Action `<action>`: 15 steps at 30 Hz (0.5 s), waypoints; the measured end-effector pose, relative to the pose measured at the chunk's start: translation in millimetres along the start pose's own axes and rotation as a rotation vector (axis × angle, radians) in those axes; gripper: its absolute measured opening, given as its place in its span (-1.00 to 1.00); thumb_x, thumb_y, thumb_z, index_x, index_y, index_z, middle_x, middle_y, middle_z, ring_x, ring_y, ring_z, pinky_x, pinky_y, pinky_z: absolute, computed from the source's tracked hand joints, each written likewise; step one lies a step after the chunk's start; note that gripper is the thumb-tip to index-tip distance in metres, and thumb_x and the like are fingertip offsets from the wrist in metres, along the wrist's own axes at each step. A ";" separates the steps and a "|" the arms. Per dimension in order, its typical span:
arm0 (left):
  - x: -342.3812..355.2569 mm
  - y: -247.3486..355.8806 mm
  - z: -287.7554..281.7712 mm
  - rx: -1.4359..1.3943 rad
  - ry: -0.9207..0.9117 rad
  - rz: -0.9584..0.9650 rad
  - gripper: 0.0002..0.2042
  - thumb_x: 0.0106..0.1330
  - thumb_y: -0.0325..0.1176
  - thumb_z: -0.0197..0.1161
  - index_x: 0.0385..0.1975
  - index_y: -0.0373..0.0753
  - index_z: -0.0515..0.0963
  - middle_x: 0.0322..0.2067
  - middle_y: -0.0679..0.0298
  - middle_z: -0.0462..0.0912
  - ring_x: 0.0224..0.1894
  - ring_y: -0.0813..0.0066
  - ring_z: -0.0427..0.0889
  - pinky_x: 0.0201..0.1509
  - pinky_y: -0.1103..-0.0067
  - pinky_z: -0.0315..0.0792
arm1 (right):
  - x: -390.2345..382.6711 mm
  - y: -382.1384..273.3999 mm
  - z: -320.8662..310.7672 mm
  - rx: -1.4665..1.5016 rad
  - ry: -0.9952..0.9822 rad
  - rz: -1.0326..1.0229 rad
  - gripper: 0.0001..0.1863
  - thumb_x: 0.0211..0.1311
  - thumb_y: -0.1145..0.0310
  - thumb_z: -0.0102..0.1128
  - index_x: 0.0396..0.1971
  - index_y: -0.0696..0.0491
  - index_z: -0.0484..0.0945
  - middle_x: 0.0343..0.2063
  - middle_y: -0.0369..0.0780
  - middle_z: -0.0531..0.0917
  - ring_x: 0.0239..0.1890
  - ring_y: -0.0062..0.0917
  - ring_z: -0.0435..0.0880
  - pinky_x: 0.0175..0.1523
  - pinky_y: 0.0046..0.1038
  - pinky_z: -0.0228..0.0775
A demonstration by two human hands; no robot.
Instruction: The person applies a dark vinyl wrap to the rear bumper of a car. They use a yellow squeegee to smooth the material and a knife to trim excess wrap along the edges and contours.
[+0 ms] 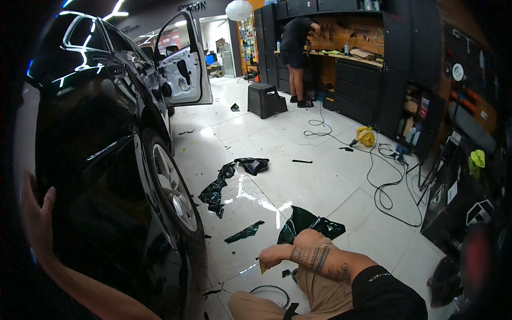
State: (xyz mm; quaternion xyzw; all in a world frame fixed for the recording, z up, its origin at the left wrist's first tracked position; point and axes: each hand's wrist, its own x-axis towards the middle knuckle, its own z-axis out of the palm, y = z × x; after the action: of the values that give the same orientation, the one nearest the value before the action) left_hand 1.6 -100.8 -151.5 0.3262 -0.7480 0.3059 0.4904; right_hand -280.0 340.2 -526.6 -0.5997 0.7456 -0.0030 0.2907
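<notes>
My left hand (38, 213) reaches up at the far left, thumb apart from the fingers, against the glossy black car (101, 176). Its fingertips are partly lost in the dark rim of the picture. My right hand (274, 256) rests by my bent knee, closed on a small yellow flat piece (263, 268) whose kind I cannot make out. Close to that hand, shiny dark film (306, 224) lies crumpled on the floor beyond my knee. A narrow film strip (245, 232) lies nearer the car's wheel (173, 186).
More crumpled film (215, 191) lies beside the wheel. The car's front door (184, 80) stands wide. Beyond are a black step stool (266, 101) and a person (296, 50) at a workbench. A yellow power tool (365, 136) and looping cables (376, 186) lie to the right.
</notes>
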 end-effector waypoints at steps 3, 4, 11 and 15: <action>0.8 1.2 -1.8 -0.030 -0.007 -0.021 -0.32 0.32 0.01 0.13 0.35 -0.20 0.14 0.18 0.01 0.37 0.23 0.16 0.36 0.33 0.25 0.22 | 1.5 7.5 3.0 0.093 0.029 -0.021 -0.70 0.01 0.28 0.20 -0.31 0.18 0.66 -0.41 0.02 0.67 -0.36 -0.09 0.65 -0.25 -0.20 0.49; -0.1 3.0 -2.0 -0.044 -0.012 -0.026 -0.32 0.32 0.01 0.13 0.35 -0.20 0.14 0.18 0.00 0.36 0.24 0.16 0.35 0.34 0.25 0.21 | 1.9 9.8 4.9 0.079 0.020 -0.003 -0.70 0.01 0.28 0.20 -0.32 0.18 0.66 -0.42 0.02 0.67 -0.37 -0.09 0.65 -0.26 -0.21 0.49; 2.5 4.9 -10.8 -0.106 -0.011 -0.060 -0.30 0.31 0.00 0.14 0.36 -0.22 0.11 0.24 -0.02 0.29 0.30 0.14 0.27 0.38 0.25 0.15 | 11.3 4.3 9.3 0.033 -0.029 0.077 -0.76 0.00 0.29 0.23 -0.36 0.10 0.68 -0.48 -0.07 0.68 -0.43 -0.20 0.66 -0.31 -0.24 0.49; 2.9 10.3 -15.5 -0.143 -0.014 -0.084 -0.29 0.31 0.00 0.15 0.36 -0.23 0.10 0.27 -0.03 0.25 0.33 0.13 0.22 0.41 0.25 0.11 | 10.6 -0.3 9.0 0.067 -0.020 0.031 -0.80 -0.03 0.31 0.23 -0.39 0.06 0.69 -0.50 -0.10 0.68 -0.43 -0.25 0.67 -0.32 -0.25 0.48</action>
State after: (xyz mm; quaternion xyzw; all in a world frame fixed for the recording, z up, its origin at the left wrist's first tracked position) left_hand 0.8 -83.1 -145.1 0.3235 -0.7571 0.2286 0.5196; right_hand -277.0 333.7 -538.5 -0.5780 0.7513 -0.0175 0.3182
